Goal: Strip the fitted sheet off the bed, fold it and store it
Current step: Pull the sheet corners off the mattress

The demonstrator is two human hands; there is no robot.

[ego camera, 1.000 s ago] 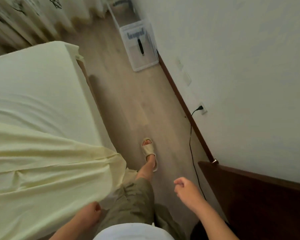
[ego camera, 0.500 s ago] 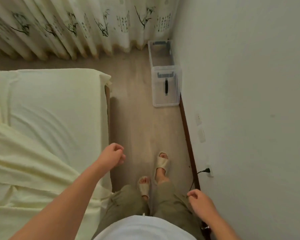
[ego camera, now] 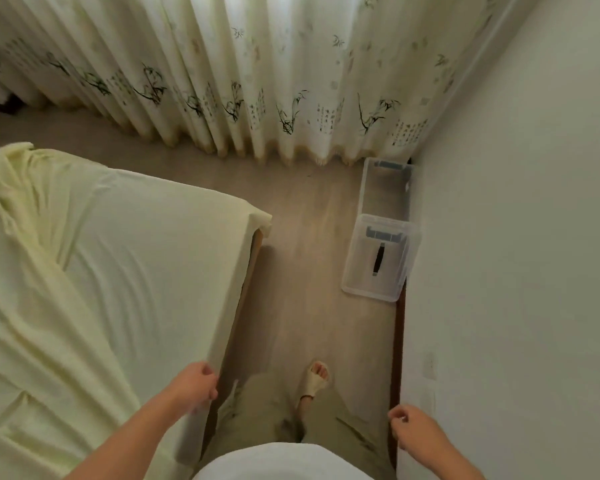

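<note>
The pale yellow fitted sheet (ego camera: 146, 258) still covers the far right corner of the mattress; its near part lies pulled up and bunched in folds (ego camera: 32, 323) across the bed on the left. My left hand (ego camera: 196, 382) hangs at the bed's right edge, fingers loosely curled, holding nothing. My right hand (ego camera: 414, 433) is low at the right near the wall, fingers curled and empty. A clear plastic storage box (ego camera: 385, 188) stands open in the far corner, with its lid (ego camera: 378, 258) lying on the floor in front of it.
A narrow strip of wooden floor (ego camera: 309, 306) runs between the bed and the white wall (ego camera: 516, 237). Long patterned curtains (ego camera: 257, 81) hang across the far side. My feet in beige slippers (ego camera: 316, 377) stand in the aisle.
I have walked along the bed toward the curtains. My left hand let go of the bunched sheet and moved to the bed's right edge. The box and lid came closer.
</note>
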